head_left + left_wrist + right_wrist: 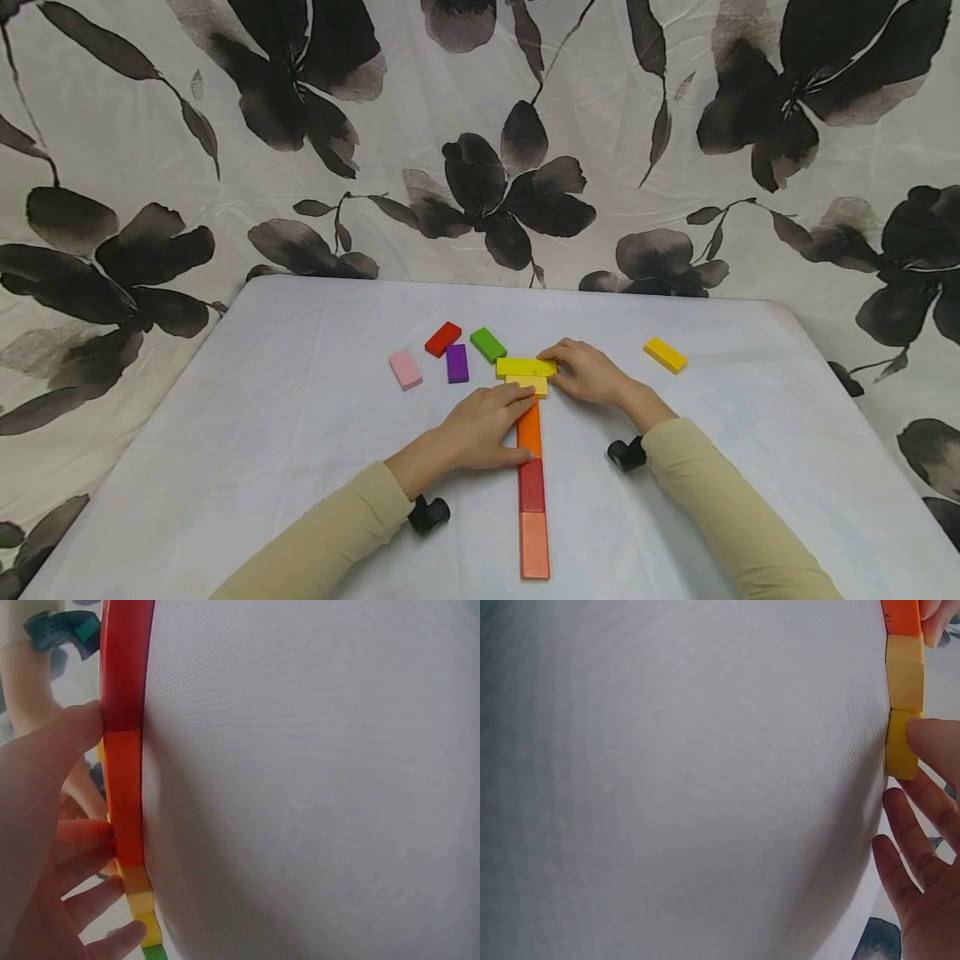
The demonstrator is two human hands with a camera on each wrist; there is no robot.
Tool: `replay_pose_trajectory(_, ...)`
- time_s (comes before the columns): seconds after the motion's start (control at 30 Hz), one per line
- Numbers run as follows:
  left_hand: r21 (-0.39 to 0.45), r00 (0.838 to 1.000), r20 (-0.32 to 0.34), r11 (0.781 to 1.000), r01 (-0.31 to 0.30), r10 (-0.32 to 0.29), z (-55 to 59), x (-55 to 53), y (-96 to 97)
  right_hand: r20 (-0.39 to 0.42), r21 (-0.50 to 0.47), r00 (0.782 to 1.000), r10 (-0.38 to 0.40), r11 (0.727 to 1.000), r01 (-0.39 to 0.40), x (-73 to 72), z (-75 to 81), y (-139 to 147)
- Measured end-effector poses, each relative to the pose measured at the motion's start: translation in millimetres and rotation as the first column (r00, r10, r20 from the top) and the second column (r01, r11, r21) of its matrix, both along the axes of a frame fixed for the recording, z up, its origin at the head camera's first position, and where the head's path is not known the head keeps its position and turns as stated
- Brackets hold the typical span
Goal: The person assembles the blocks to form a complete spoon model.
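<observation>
In the head view several blocks form a column: a peach block [535, 546] nearest, then a red block [532, 486] and an orange block [529, 429]. A pale yellow block [527, 384] lies crosswise at its far end, with a bright yellow block [517, 367] crosswise against it. My left hand [483, 429] rests along the column's left side, thumb near the red-orange seam and fingertips by the pale yellow block. Thumb and index finger of my right hand [588, 372] pinch the bright yellow block's right end; its other fingers [900, 817] are spread beyond it.
Left of the column's far end lie a green block [488, 345], a purple block [457, 364], a red block [443, 339] and a pink block [406, 370]. A golden yellow block [665, 355] lies apart on the right. Floral cloth [420, 100] hangs behind the white table [262, 400].
</observation>
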State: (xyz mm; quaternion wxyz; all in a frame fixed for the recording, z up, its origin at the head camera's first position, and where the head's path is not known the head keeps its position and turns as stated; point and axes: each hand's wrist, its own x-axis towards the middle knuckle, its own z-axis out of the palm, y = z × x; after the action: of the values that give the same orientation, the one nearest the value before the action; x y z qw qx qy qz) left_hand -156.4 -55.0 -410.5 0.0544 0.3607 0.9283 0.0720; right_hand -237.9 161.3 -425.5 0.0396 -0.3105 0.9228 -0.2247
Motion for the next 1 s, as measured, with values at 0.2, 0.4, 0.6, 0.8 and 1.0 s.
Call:
replay_pose_trajectory(0.2,0.007,1.0,0.005,1.0,0.001,-0.001,0.4,-0.2,-0.4,0.017,-0.001,1.0,-0.001,1.0,0.001,0.0,1.6,-0.3)
replay_pose_trajectory(0.4,0.01,1.0,0.012,1.0,-0.003,0.002,0.8,0.8,-0.2,0.028,-0.013,1.0,-0.006,1.0,0.007,3.0,8.1,1.4)
replay_pose_trajectory(0.6,0.007,1.0,0.016,1.0,-0.007,0.007,2.2,2.1,-0.6,-0.013,-0.044,0.997,-0.072,0.997,0.071,4.0,19.0,14.3)
replay_pose_trajectory(0.8,0.012,1.0,0.013,1.0,-0.006,0.006,1.5,2.0,-0.6,-0.065,-0.07,0.988,-0.143,0.988,0.139,0.7,28.7,39.7)
replay_pose_trajectory(1.0,0.02,1.0,0.015,1.0,-0.004,0.003,0.9,1.9,-0.6,-0.13,-0.078,0.972,-0.198,0.979,0.189,-1.0,36.0,67.7)
